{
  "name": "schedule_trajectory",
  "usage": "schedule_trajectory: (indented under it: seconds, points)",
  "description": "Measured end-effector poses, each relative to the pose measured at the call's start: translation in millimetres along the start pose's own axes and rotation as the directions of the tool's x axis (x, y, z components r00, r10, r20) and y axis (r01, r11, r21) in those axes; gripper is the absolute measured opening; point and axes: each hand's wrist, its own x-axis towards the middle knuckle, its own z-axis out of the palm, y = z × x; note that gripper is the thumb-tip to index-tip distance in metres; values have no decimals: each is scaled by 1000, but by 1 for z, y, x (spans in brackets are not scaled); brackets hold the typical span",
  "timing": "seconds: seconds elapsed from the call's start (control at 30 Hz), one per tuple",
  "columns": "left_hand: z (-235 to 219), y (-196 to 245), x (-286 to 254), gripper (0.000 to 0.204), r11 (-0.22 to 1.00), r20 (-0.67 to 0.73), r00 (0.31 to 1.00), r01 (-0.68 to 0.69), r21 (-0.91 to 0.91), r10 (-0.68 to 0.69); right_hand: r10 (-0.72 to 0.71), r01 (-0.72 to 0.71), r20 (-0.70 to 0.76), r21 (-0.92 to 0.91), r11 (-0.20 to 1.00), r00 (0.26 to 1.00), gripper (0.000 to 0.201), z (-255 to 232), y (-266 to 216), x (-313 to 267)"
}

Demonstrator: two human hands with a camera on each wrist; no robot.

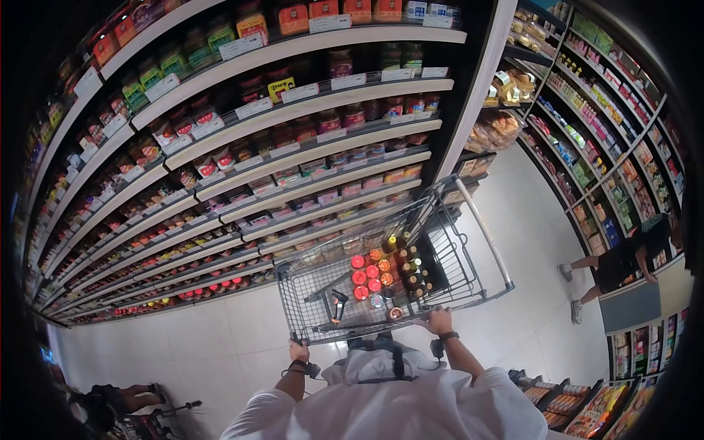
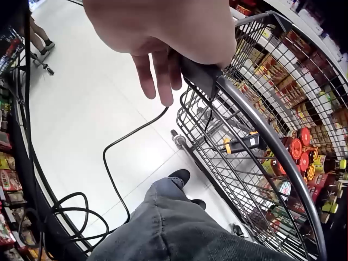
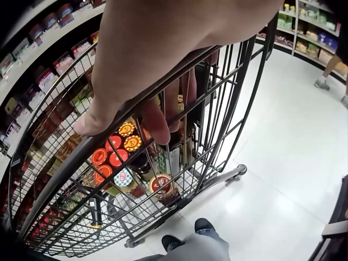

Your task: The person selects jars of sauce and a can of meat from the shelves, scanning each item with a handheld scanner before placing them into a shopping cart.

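Observation:
A metal wire shopping cart (image 1: pixel 487 233) stands in front of the person. At one of its corners, the left hand (image 1: pixel 298 350) rests over the black corner piece (image 2: pixel 200 76); in the left wrist view three fingers (image 2: pixel 161 79) hang down beside it and the thumb is hidden. The right hand (image 1: pixel 438 321) grips the near side rim (image 3: pixel 70 163), thumb outside, fingers (image 3: pixel 156 122) inside the wires. Red-lidded jars (image 1: pixel 358 277), orange-patterned lids (image 1: pixel 385 265) and dark bottles (image 1: pixel 414 277) stand together inside. A black and orange object (image 1: pixel 339 305) lies apart from them.
Long shelves (image 1: pixel 308 158) of jars and packets run along the left and ahead. Other shelves (image 1: pixel 598 125) stand at the right, with a person (image 1: pixel 620 268) beside them. Another person (image 1: pixel 117 400) is at lower left. A black cable (image 2: pixel 111 163) hangs below the left hand.

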Motion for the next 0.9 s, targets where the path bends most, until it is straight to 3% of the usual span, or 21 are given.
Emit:
schedule_trajectory:
  seconds: [0.1,0.2,0.3,0.4,0.43,0.53,0.67,0.7,0.73,0.77,0.87,0.9]
  points:
    - [7,-6,2,84,998,42,998,40,-54,-37,-10,10,50,-3,1000,999,88,-2,5,0]
    - [9,-4,0,88,998,93,994,66,-16,-64,-40,32,-119,-63,997,992,79,6,12,-2]
    - [-12,23,-31,87,969,236,964,168,-180,-123,-41,39,-112,-15,999,993,81,5,19,-5]
    - [-18,31,-36,79,989,265,957,135,-58,-115,-40,42,-136,10,999,990,81,4,28,-9]
    - [-20,30,-38,71,989,297,952,108,-104,-73,-51,53,-143,12,999,988,81,4,30,-9]
    - [6,6,-20,68,997,196,980,32,64,-44,-33,33,-34,0,999,999,88,6,40,-4]
    - [25,18,-32,95,993,207,973,109,-34,-100,-29,31,-52,37,999,998,84,12,52,-1]
    - [28,19,-34,88,992,215,973,103,-71,-86,-59,64,-193,21,998,979,71,17,52,-2]
    - [32,21,-35,82,990,225,972,95,-107,-69,-58,64,-162,30,998,985,71,20,53,-2]
    - [6,50,-61,80,965,284,955,149,-218,-83,-53,59,-134,39,998,990,72,16,53,-2]
    - [-3,55,-59,67,957,267,960,152,-247,-84,-50,55,-151,30,998,987,71,21,57,4]
    - [-7,53,-55,49,966,233,970,121,-228,-67,-48,50,-157,13,999,986,70,25,59,7]
